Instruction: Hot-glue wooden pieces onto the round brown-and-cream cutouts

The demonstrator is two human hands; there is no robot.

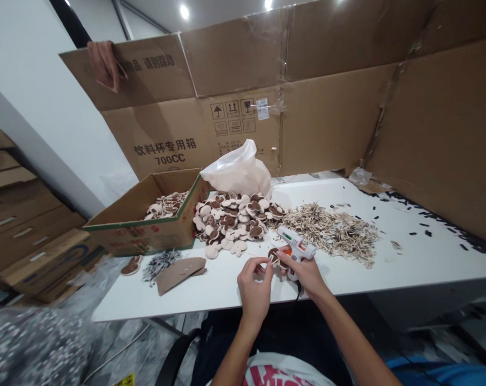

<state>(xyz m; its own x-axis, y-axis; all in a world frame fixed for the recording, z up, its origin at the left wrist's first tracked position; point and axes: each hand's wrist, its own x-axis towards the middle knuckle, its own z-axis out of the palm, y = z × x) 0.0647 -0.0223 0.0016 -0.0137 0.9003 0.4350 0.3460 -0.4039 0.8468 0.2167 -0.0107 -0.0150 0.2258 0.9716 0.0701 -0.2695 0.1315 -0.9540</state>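
Observation:
My right hand [307, 273] is closed around a white glue gun [297, 242], and its fingers also steady a small brown-and-cream felt piece [274, 255]. Thumb and forefinger of my left hand [255, 284] are pinched together at the left edge of that piece, on something small and pale that I cannot make out. Just beyond my hands lies a heap of brown and cream felt shapes [230, 217] with rounded ears. To its right spreads a pile of short beige cords [333, 230].
An open carton [140, 237] holding more shapes stands at left, before a white plastic bag [243, 169]. Grey-black bits [160, 265] and torn cardboard [180, 274] lie nearer. Cardboard walls [327, 118] surround the table; another person's hand [106, 64] grips their top. Black pieces [427, 232] lie scattered right.

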